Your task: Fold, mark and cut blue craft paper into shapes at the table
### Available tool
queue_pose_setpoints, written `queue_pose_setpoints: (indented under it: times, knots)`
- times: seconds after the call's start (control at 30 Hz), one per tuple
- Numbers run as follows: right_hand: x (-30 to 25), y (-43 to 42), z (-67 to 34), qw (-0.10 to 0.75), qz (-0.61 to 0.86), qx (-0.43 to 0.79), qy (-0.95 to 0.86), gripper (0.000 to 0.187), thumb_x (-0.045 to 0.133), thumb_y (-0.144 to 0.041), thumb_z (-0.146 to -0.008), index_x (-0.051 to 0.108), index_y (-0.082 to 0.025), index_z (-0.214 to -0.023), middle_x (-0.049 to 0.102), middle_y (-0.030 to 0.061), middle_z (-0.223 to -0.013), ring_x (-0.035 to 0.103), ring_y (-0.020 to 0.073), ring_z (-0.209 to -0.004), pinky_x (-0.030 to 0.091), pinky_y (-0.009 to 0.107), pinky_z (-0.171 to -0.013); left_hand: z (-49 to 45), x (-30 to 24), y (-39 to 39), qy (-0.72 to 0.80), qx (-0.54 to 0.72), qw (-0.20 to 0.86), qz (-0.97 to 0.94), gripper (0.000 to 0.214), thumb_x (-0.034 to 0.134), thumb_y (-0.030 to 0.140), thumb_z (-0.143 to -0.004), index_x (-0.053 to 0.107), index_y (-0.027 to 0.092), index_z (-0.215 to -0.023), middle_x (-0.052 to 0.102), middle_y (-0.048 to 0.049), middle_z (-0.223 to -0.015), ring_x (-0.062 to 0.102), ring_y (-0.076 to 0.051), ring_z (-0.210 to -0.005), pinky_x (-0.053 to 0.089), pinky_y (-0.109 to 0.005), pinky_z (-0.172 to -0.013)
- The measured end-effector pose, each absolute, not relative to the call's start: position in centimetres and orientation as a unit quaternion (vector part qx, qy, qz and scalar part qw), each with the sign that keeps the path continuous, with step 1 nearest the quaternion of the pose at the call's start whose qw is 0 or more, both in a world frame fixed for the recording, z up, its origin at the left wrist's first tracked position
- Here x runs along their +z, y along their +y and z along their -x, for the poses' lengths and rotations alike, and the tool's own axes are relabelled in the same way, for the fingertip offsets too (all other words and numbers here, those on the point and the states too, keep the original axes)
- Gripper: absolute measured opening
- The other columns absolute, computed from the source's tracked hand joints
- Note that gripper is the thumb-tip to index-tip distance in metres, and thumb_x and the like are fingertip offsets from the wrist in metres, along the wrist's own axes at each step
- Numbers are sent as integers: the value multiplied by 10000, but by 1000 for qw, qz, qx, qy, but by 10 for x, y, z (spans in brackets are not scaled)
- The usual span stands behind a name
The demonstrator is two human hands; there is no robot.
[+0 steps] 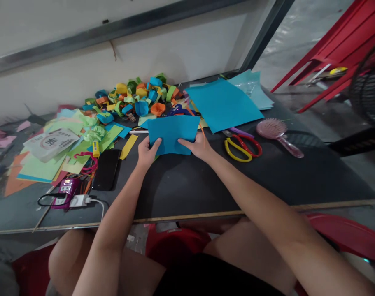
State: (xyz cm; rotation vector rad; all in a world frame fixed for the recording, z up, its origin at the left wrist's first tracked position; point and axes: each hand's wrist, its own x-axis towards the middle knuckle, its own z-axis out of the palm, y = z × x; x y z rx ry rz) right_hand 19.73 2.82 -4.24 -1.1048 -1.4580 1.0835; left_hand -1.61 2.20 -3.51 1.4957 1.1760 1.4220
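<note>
A rectangular sheet of blue paper (173,129) is held up above the dark table, one side in each hand. My left hand (147,153) grips its lower left part, thumb on the front face and fingers behind. On the lower right, my right hand (198,144) pinches it the same way. Behind and to the right lies a larger blue sheet (226,105) on the table. Scissors with red and yellow handles (241,147) rest right of my right hand. A heap of small folded paper pieces (140,93) in several colours sits beyond the held sheet.
To the left are loose coloured papers (36,166), a white box (51,144), a black phone (107,169), a yellow glue stick (96,149) and a purple power strip (65,191) with a white charger. A pink hairbrush (278,133) lies right, near a fan (369,82) and red chair (335,49).
</note>
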Motion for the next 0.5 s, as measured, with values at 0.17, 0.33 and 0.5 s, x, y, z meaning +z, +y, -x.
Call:
queue_pose_setpoints:
  times: [0.17, 0.33, 0.5]
  knots:
    - [-35, 22, -192, 496, 443, 460, -588, 692, 701, -679, -700, 591, -268, -1245, 651, 108, -1266, 615, 325, -1163, 546, 524, -951, 21, -40, 25, 495, 535, 395, -559, 412, 749, 502, -749, 713, 207, -1034, 747, -92, -1060, 698, -271, -964, 561, -424, -854]
    - [-39, 35, -204, 619, 488, 355, -503, 733, 341, -792, -848, 527, -256, -1312, 654, 92, -984, 667, 230, -854, 564, 366, -645, 23, -38, 22, 519, 505, 365, -585, 376, 740, 472, -766, 713, 218, -1042, 738, -89, -1109, 692, -293, -989, 563, -436, -851]
    - [-44, 52, -232, 645, 537, 333, -430, 660, 267, -754, -895, 587, -216, -1105, 392, -44, -613, 407, 122, -444, 389, 274, -434, 24, -33, 19, 536, 461, 345, -617, 408, 675, 489, -815, 689, 222, -1122, 729, -71, -1149, 691, -272, -1011, 573, -410, -866]
